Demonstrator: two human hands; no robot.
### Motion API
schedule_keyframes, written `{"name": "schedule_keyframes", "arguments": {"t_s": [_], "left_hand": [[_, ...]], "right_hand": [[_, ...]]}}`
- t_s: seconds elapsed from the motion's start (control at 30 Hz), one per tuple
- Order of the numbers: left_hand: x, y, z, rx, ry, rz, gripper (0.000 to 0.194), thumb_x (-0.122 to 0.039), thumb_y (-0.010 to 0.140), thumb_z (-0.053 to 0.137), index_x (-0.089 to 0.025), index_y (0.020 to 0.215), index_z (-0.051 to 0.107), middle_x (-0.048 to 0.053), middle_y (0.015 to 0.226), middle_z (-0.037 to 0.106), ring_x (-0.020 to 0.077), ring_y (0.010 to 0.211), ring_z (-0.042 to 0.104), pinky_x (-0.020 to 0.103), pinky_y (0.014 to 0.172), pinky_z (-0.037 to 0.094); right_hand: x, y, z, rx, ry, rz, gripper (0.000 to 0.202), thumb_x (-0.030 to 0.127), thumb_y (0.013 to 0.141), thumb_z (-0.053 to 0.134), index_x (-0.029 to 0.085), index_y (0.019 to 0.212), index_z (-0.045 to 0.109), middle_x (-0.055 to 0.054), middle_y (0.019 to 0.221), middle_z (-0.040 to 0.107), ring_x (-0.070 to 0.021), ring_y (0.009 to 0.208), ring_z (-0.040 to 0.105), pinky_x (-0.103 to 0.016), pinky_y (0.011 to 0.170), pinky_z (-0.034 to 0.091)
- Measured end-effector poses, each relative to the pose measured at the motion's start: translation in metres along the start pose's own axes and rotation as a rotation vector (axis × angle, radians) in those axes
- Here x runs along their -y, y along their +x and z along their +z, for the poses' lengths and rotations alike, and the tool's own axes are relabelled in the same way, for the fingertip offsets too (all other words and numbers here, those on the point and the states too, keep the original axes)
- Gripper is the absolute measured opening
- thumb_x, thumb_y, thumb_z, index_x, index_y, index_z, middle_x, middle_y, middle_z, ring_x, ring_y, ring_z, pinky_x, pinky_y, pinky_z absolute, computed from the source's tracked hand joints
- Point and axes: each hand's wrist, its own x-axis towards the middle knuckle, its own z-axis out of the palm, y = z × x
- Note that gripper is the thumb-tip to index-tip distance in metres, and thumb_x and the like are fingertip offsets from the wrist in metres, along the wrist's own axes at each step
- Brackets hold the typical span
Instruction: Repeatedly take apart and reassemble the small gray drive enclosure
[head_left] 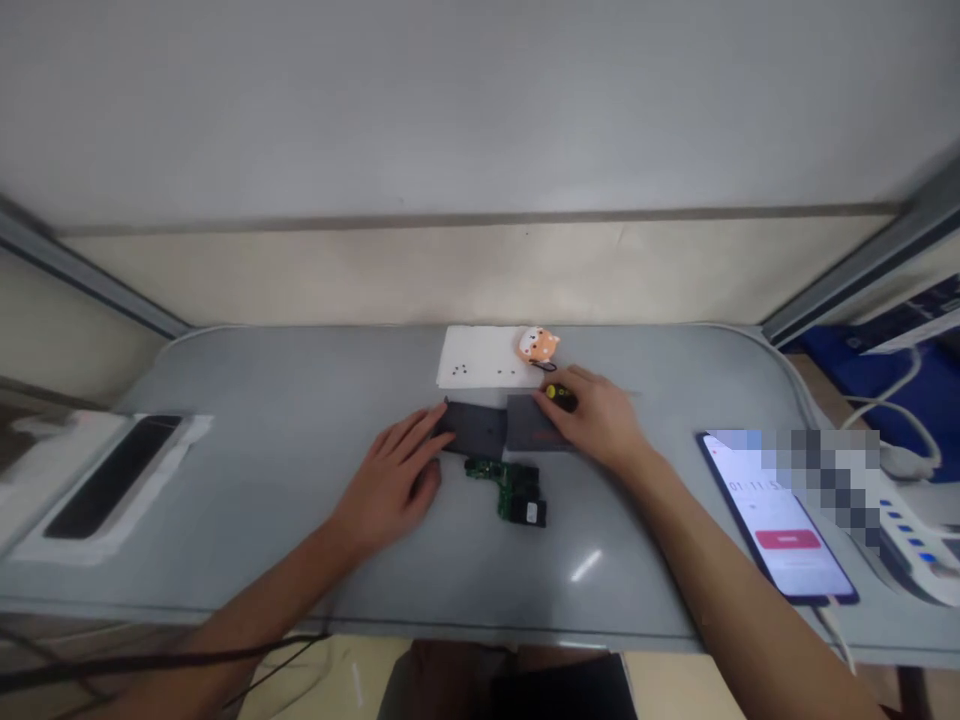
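Observation:
My left hand (397,475) lies with fingers stretched out on the left end of a flat dark casing part (472,428). A second, greyer casing part (529,425) sits against its right side, partly under my right hand (600,415). That hand is closed around a screwdriver (560,396) with a yellow-and-black handle; most of it is hidden by the fingers. Just in front of the casing parts is a green circuit board (506,485) with black components and a white label.
Behind the casing, several tiny screws lie on a white sheet (480,350), with an orange animal-faced trinket (538,345) at its right. A lit phone (780,530) and a power strip (911,540) are at right. A dark slab (112,475) rests on white wrapping at left.

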Motion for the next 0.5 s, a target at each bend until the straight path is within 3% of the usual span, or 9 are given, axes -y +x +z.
{"name": "schedule_keyframes", "arguments": {"t_s": [0.27,0.5], "left_hand": [[0.0028,-0.0075,0.0033,-0.06,-0.048,-0.08,0.055,-0.023,0.102,0.051,-0.041,0.154,0.054,-0.002,0.173,0.037,0.0354,0.146,0.054,0.061,0.117,0.049],[0.0058,-0.0071,-0.0009,-0.042,-0.056,-0.068,0.059,-0.023,0.105,0.049,-0.043,0.16,0.044,0.002,0.172,0.041,0.0341,0.146,0.054,0.06,0.117,0.048]], "right_hand": [[-0.0001,0.0012,-0.0074,0.002,-0.015,0.066,0.017,0.036,0.1,0.063,0.026,0.102,0.076,-0.005,0.106,0.079,-0.0253,0.091,0.072,-0.036,0.08,0.049],[-0.0042,0.0004,-0.0074,-0.007,-0.026,0.022,0.018,0.038,0.1,0.063,0.026,0.094,0.074,-0.006,0.1,0.078,-0.0251,0.085,0.071,-0.036,0.075,0.046]]}}
